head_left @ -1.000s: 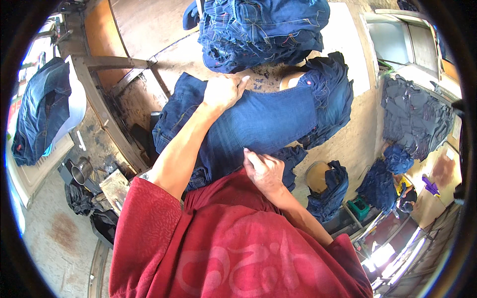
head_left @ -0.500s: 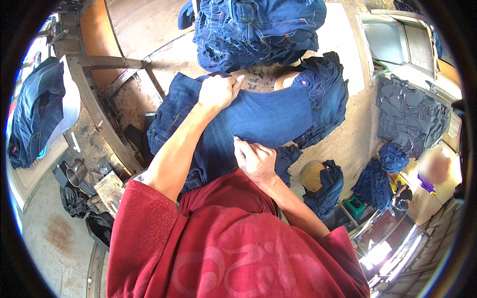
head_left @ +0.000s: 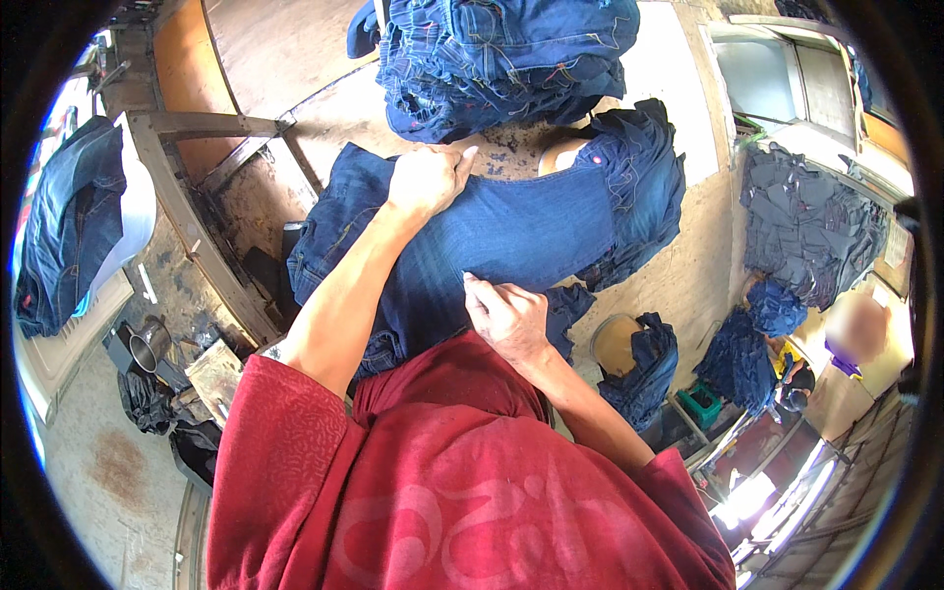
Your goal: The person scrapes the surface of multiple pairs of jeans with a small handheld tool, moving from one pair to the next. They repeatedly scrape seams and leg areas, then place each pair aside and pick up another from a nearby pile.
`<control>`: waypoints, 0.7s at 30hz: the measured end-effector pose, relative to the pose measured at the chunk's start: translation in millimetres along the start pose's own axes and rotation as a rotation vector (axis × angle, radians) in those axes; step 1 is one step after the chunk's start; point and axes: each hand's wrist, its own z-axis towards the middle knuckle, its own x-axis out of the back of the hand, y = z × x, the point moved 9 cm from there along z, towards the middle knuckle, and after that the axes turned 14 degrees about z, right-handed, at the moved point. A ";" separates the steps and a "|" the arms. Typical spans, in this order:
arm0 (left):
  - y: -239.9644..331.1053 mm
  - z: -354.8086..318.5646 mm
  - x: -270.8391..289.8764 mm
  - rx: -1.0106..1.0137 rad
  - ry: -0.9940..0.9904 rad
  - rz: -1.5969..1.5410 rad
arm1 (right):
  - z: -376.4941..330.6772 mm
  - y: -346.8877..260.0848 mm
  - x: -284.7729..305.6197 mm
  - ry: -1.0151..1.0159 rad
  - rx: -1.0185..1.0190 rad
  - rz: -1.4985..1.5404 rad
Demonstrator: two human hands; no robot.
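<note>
A pair of blue jeans [head_left: 536,221] lies stretched crosswise in front of me, one leg spread fairly flat and the right end bunched up. My left hand [head_left: 425,180] is closed on its far edge, thumb pointing away to the right. Lower down, my right hand [head_left: 506,317] pinches the near edge of the same leg, with thumb and forefinger pressed together. Close to my body, more folds of the jeans hang against my red shirt. What lies under the leg is mostly hidden.
Beyond the jeans rises a tall pile of blue jeans [head_left: 506,69] on the worn table [head_left: 688,256]. Dark grey garments [head_left: 811,221] lie in a heap at the right. A round stool [head_left: 618,346] is partly covered by denim. Wooden framing [head_left: 197,221] stands left, near a metal cup [head_left: 150,344].
Both hands keep their grip on the jeans in nearly the same place. The whole view has shifted very slightly.
</note>
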 end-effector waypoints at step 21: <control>-1.2 1.6 -0.2 0.017 0.029 -0.043 | -1.4 5.9 9.5 0.029 -0.040 0.089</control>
